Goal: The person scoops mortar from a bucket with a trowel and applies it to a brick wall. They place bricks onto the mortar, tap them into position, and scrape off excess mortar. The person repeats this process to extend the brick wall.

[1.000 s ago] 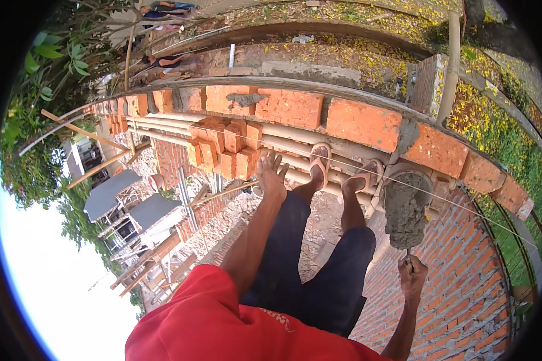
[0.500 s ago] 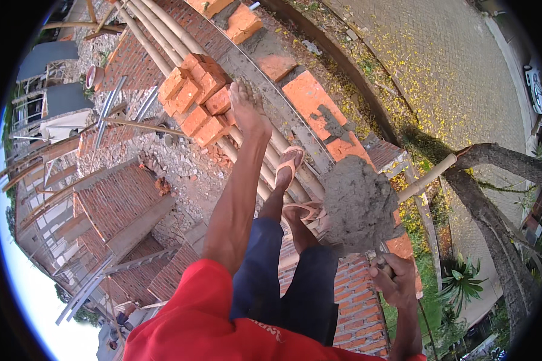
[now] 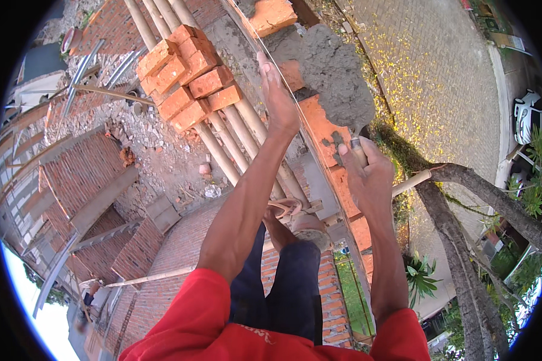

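My right hand point(image 3: 372, 177) is closed round the handle of a trowel point(image 3: 359, 151), over the top of a brick wall point(image 3: 319, 123). A big heap of wet grey mortar point(image 3: 337, 72) hides the blade and hangs over the far part of the wall. My left hand point(image 3: 279, 99) is open, its fingers stretched out alongside a taut string point(image 3: 288, 84) at the wall's edge. It holds nothing. Left of it, a stack of orange bricks point(image 3: 190, 75) rests on bamboo poles point(image 3: 238, 144). Another brick point(image 3: 273, 17) sits farther along the wall.
A round container of mortar point(image 3: 310, 230) stands by my legs. Tree trunks point(image 3: 457, 253) and a cut pole point(image 3: 411, 182) rise at the right, beside a paved road point(image 3: 439, 78). Rubble point(image 3: 168, 150) and lower brick walls point(image 3: 96, 174) lie far down at the left.
My right hand has carried the mortar-laden trowel forward over the wall. My left hand has moved from beside the brick stack to the string. The view has shifted too.
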